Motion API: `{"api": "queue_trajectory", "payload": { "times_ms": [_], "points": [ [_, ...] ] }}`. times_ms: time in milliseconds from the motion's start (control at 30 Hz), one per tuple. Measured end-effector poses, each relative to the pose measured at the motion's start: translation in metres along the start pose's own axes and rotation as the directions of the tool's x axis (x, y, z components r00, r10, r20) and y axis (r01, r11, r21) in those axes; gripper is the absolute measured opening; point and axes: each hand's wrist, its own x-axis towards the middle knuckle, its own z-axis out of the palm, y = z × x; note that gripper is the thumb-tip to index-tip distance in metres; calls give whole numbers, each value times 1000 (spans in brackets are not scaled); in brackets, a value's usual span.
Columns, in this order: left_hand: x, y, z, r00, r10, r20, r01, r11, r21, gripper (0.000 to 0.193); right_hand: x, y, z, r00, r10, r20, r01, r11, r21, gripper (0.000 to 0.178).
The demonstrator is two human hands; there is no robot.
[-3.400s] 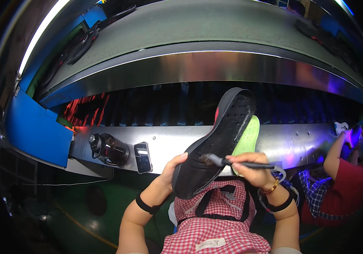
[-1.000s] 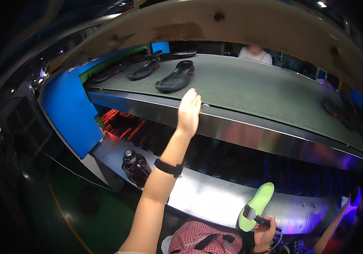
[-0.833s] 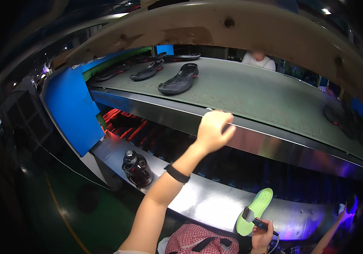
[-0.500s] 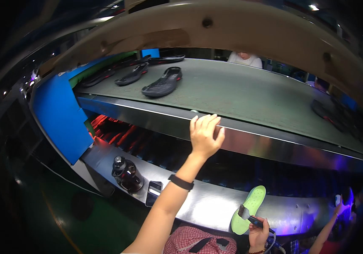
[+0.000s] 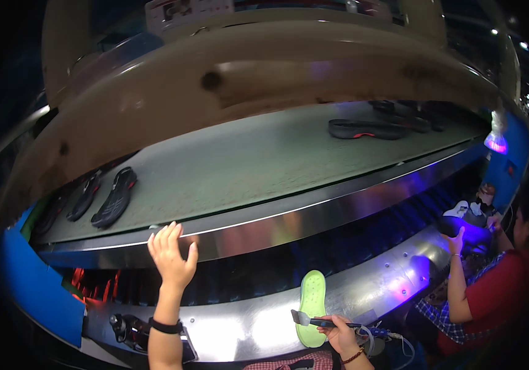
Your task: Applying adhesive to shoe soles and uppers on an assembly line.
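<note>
Brush handle (image 5: 321, 322) partly behind right fingers (image 5: 339, 320)

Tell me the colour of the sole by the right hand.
The sole is light yellowish green, best seen in the head view.

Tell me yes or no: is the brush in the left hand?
No, the right hand grips the brush by its dark handle.

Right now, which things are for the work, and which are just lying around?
For the work, it seems:
brush, in the right hand
green insole, by the brush
black soles, on the belt

Just lying around, probably:
bottle
phone, partly hidden
</note>
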Motion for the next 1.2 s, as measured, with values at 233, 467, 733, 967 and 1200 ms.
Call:
{"api": "queue_trajectory", "payload": {
  "times_ms": [233, 467, 733, 967, 1200],
  "points": [
    [67, -7, -9, 939, 50, 340, 38, 969, -246, 22, 18, 9, -28, 999, 45, 9, -45, 998, 50, 26],
    [194, 83, 66, 747, 409, 524, -416, 903, -111, 46, 44, 28, -51, 942, 310, 130, -334, 822, 461, 32],
    [266, 215, 214, 649, 526, 549, -555, 822, -132, 79, 54, -30, -89, 973, 202, 113, -228, 917, 328, 30],
    [248, 270, 288, 715, 502, 486, -492, 856, -159, 80, 53, -34, -96, 962, 268, 50, -270, 915, 301, 29],
    [249, 235, 211, 746, 436, 504, -446, 888, -108, 28, 51, -10, -83, 937, 339, 81, -345, 872, 347, 28]
  ]
}}
